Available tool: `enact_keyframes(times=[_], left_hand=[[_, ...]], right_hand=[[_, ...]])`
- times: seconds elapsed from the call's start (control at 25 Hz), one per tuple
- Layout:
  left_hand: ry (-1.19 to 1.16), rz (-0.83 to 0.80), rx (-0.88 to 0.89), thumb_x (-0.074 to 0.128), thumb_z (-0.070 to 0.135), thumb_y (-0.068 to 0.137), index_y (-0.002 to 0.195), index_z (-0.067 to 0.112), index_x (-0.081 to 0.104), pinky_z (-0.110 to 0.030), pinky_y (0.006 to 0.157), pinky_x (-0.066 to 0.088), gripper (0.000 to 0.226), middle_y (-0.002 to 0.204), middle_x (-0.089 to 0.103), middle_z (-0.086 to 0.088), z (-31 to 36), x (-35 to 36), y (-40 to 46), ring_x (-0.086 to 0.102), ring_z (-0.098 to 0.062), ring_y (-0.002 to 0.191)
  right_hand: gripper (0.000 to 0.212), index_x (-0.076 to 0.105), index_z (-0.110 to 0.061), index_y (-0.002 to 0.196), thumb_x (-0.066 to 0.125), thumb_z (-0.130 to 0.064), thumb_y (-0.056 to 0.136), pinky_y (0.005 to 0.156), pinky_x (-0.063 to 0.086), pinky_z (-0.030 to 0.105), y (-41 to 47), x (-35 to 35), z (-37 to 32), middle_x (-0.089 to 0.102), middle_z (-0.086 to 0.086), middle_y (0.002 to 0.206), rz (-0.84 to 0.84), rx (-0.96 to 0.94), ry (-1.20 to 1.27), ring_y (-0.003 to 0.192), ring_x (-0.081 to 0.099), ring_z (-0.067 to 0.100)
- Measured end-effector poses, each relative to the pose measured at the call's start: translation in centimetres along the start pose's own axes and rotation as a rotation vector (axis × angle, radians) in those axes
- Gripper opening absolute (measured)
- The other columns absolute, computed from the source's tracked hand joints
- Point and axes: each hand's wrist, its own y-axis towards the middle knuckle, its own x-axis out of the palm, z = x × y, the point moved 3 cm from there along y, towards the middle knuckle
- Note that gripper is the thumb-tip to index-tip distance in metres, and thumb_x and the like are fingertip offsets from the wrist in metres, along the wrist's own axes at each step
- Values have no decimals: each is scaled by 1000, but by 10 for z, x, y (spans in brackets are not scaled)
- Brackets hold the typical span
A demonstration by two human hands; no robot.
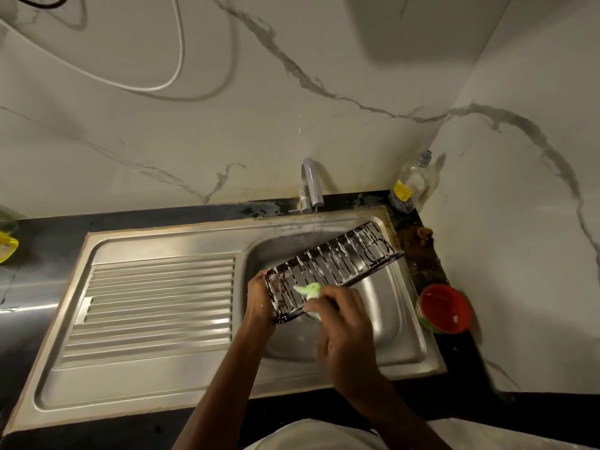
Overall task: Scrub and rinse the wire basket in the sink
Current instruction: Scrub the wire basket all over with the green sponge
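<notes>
While left hand (259, 297) grips wire basket (331, 264), bottle (410, 183) label's unreadable.

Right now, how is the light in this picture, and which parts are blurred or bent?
Head view: dim, warm light; glare on the sink drainboard; right hand and scrubber motion-blurred; wide lens bends the counter edges; wire basket foam stays readable.

Soap bottle (409, 185) in corner; red bowl (444, 308) on counter.

Dim warm light; soft blur; edges warped.
</notes>
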Motion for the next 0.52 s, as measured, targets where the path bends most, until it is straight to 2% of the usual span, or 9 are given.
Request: enact_keyframes(times=[0.04,0.12,0.16,0.24,0.32,0.36,0.4,0.44,0.52], left_hand=[[11,17,19,35,17,100,88,9,72,-29,51,58,39,83,70,-12,-1,-5,0,72,-16,55],[12,22,-9,42,25,99,88,10,70,-31,54,60,33,74,71,-7,-1,-13,0,71,-16,53],[-2,34,-18,51,31,91,91,8,68,-36,63,63,29,74,71,-7,3,-14,-3,70,-18,57],[20,61,37,64,37,69,105,6,64,-58,88,60,48,94,71,-18,2,-21,3,69,-32,81],[58,108,80,65,38,57,113,10,64,-68,95,53,62,107,65,-23,1,-22,3,64,-40,95],[71,124,93,64,38,55,111,10,63,-64,93,57,63,102,64,-24,-1,-22,4,64,-39,92],[103,132,125,63,39,55,107,9,61,-54,86,60,61,94,62,-22,4,-17,-3,63,-35,85],[138,140,165,61,40,56,102,9,60,-43,76,58,55,86,60,-18,7,-15,-5,59,-30,77],[205,144,223,55,39,61,94,15,59,-36,64,45,41,80,55,-11,13,-17,-4,50,-25,70]], right_hand=[[29,71,-1,93,46,5,79,80,50,26,8,-3,11,61,12,105,14,34,48,97,58,24],[25,68,-2,90,48,5,78,81,46,14,25,-12,50,61,12,104,105,192,29,96,59,23],[24,67,-2,91,50,8,78,78,42,8,35,-18,75,62,13,105,142,304,-6,96,60,25],[27,67,-3,95,56,15,79,71,36,4,47,-29,115,63,15,108,169,529,-38,100,62,31],[29,68,-3,94,60,17,76,70,33,5,48,-29,121,65,16,106,170,583,-50,99,63,32],[29,68,-4,93,61,17,74,68,36,6,44,-23,110,67,15,103,168,551,-24,95,65,30],[29,68,-5,91,62,17,72,66,42,10,37,-16,93,68,14,100,152,512,17,91,66,28],[31,68,-8,89,62,17,71,64,49,16,27,-7,74,68,10,97,115,476,61,88,67,25],[35,66,-13,85,58,16,68,67,57,31,10,3,41,67,4,95,35,367,175,88,67,21]])
